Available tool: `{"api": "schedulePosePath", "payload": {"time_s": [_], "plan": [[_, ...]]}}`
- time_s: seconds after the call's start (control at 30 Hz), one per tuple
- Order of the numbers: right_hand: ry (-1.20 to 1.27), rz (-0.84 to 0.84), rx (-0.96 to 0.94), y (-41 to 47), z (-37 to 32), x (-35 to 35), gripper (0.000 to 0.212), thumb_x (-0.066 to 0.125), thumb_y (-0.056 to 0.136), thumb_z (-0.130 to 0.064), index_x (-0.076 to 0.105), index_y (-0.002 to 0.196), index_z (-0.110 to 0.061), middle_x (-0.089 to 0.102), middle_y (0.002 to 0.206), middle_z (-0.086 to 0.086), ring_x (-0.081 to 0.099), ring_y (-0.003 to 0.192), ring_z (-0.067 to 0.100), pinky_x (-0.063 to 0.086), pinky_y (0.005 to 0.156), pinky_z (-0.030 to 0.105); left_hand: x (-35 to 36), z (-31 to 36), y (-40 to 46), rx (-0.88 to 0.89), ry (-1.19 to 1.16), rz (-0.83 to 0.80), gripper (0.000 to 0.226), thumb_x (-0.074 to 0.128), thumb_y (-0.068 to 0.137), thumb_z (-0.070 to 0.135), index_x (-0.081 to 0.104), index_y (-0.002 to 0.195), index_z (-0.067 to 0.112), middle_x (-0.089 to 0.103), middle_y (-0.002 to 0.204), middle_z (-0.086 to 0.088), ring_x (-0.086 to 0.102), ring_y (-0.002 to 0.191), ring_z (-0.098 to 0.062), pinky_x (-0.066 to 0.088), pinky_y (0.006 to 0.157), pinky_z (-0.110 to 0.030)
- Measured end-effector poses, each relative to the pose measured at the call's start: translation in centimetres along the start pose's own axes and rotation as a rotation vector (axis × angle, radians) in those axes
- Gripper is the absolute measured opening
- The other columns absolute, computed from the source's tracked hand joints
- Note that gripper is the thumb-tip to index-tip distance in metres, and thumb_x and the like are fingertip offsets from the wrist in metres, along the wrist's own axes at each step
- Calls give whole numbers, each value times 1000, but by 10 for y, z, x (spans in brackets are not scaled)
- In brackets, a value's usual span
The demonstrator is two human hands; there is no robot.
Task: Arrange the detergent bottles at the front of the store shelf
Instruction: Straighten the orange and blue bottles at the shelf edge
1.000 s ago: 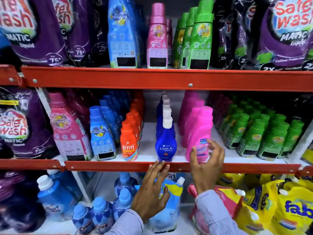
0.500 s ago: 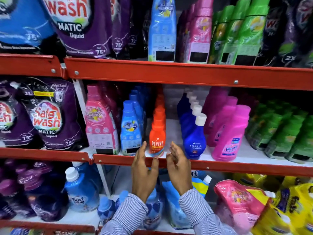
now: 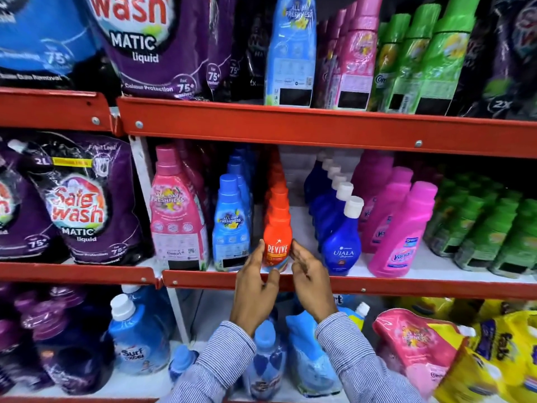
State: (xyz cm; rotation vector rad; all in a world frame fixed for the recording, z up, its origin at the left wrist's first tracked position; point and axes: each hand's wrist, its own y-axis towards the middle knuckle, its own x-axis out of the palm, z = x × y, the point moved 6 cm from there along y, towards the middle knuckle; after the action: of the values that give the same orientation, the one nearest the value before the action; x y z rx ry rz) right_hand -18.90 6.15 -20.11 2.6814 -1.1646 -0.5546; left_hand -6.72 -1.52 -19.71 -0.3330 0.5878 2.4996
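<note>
An orange Revive bottle (image 3: 277, 239) stands at the front of the middle shelf (image 3: 377, 287), heading a row of orange bottles. My left hand (image 3: 254, 289) touches its left side and my right hand (image 3: 311, 283) touches its right side, so both hands cup the bottle low down. To its right stand a blue Ujala bottle (image 3: 343, 242) with a white cap and a pink Vanish bottle (image 3: 402, 237). Left of it are a light blue bottle (image 3: 231, 225) and a tall pink bottle (image 3: 177, 210).
Green bottles (image 3: 491, 228) fill the middle shelf's right end. Purple Safe Wash pouches (image 3: 84, 199) sit at the left. The red upper shelf edge (image 3: 319, 126) hangs just above the bottle tops. Blue bottles and pink and yellow pouches crowd the bottom shelf (image 3: 130, 382).
Both hands have moved left from the pink and blue bottles and risen from the shelf edge onto the orange Revive bottle. The camera has shifted left too.
</note>
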Motion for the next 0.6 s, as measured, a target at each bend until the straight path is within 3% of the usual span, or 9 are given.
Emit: {"api": "schedulePosePath", "payload": {"time_s": [0.13,0.27,0.4,0.6], "plan": [[-11,25,-25,-1,0,1,55,41,88,-11,49,142,-17,58,133,-17,55,126,-4,40,109,23,-1,-1,0,4,9,-9,72,54,86,29,37,155,16,50,155,-1,48,141,-13,41,119,-46],[-4,42,-25,-2,3,1,54,42,89,-12,49,142,-19,60,133,-15,55,126,-2,41,109,25,0,-3,1,1,1,-25,74,54,86,33,36,156,18,50,155,0,47,142,-12,41,119,-46],[14,47,-38,-3,0,1,52,43,93,0,49,142,-17,61,131,-16,56,122,-8,41,107,19,0,-4,1,0,-21,-33,82,48,80,49,36,156,20,52,153,1,50,140,-11,42,118,-46],[22,51,-47,-4,-3,-2,52,43,94,2,48,143,-15,59,131,-13,52,115,-21,39,104,13,1,-4,0,12,-19,-44,84,49,80,55,35,156,22,53,152,1,52,138,-11,42,118,-46]]}}
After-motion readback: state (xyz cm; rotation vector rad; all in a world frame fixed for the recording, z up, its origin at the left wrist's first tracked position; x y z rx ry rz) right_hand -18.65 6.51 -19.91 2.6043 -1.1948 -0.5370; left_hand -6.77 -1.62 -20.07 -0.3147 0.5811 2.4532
